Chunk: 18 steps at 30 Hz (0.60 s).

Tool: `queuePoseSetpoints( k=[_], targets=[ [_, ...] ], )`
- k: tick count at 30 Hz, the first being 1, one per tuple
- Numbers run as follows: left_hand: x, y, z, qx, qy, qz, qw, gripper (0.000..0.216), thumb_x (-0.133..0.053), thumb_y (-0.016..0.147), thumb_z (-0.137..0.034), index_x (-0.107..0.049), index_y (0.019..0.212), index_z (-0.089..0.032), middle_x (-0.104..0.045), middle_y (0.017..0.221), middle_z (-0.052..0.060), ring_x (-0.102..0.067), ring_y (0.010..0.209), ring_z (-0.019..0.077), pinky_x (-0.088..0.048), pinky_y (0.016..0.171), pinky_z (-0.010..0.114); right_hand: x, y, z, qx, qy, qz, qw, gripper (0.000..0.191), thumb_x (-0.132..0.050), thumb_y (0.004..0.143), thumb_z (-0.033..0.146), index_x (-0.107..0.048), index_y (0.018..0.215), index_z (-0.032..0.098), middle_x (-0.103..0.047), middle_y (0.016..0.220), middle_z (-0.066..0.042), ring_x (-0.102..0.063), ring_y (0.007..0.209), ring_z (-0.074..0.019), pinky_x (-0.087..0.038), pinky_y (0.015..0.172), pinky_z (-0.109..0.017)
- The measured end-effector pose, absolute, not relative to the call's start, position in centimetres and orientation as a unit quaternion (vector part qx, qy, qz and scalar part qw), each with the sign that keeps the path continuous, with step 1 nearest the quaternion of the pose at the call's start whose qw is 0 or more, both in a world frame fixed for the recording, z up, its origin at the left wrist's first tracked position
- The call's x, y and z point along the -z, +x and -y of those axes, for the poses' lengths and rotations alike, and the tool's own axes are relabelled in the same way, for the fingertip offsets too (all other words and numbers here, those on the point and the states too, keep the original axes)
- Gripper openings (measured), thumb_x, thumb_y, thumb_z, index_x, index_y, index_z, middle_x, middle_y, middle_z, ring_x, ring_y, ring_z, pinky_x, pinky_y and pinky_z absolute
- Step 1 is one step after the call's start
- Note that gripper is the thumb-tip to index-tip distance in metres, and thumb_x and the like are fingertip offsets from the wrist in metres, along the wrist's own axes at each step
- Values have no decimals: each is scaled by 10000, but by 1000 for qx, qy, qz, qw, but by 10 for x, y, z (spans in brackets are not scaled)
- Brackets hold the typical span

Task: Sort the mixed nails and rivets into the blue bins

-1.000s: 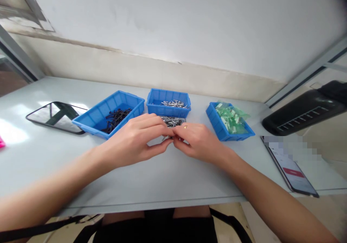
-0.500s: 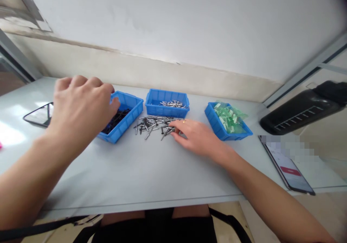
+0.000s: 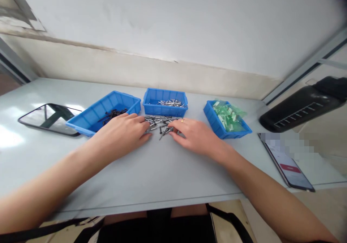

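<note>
A loose pile of blind rivets (image 3: 159,119), silver and black mixed, lies on the table between my hands. My left hand (image 3: 126,131) is at the pile's left edge with its fingers curled together; whatever they grip is hidden. From the right, my right hand (image 3: 195,136), with a ring on one finger, pinches thumb and forefinger at a rivet (image 3: 165,131) on the pile's near side. Behind my left hand stands a blue bin (image 3: 93,109) of black rivets. Beyond the pile, another blue bin (image 3: 165,110) holds silver rivets (image 3: 173,103).
Green packets (image 3: 229,116) fill a blue bin (image 3: 213,118) at right. A black bottle (image 3: 300,105) and a phone (image 3: 287,163) are farther right. A black-rimmed glassy object (image 3: 48,118) lies at far left. A wall (image 3: 162,30) rises behind the table (image 3: 162,174).
My left hand has come down from above the left bin to the rivet pile, moving right. My right hand has stayed at the pile in nearly the same pose.
</note>
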<state>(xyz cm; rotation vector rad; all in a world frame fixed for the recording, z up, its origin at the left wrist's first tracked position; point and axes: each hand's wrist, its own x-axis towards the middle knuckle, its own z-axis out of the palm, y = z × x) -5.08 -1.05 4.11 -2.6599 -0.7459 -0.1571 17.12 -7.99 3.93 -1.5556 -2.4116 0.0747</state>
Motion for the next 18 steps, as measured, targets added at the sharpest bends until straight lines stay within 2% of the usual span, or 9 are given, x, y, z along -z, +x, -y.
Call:
queuePoseSetpoints(
  k=[9,14,18],
  targets=[
    [-35,-50,12,58,-948,254,184,260,-456,890,-246,-609,690,-184,-635,708,50,-603,662,243,-407,687,365,-38,172,79,-18,-521,842,140,206,-463,960,271,-605,1087,192,-685,1036,-62,-623,977,-213,-455,792,-319],
    [-43,-45,18,133,-963,196,130,260,-438,926,-264,-630,768,-187,-626,734,30,-576,678,207,-392,683,328,-40,171,81,-16,-515,840,171,248,-474,960,270,-573,1171,187,-675,1110,-67,-626,1003,-215,-458,815,-320],
    [-48,-42,22,180,-963,174,104,245,-435,951,-283,-633,844,-185,-622,784,27,-563,705,191,-390,692,318,-41,171,82,-5,-474,863,173,216,-451,972,277,-594,1106,186,-685,1075,-62,-625,974,-208,-447,789,-307]
  ],
)
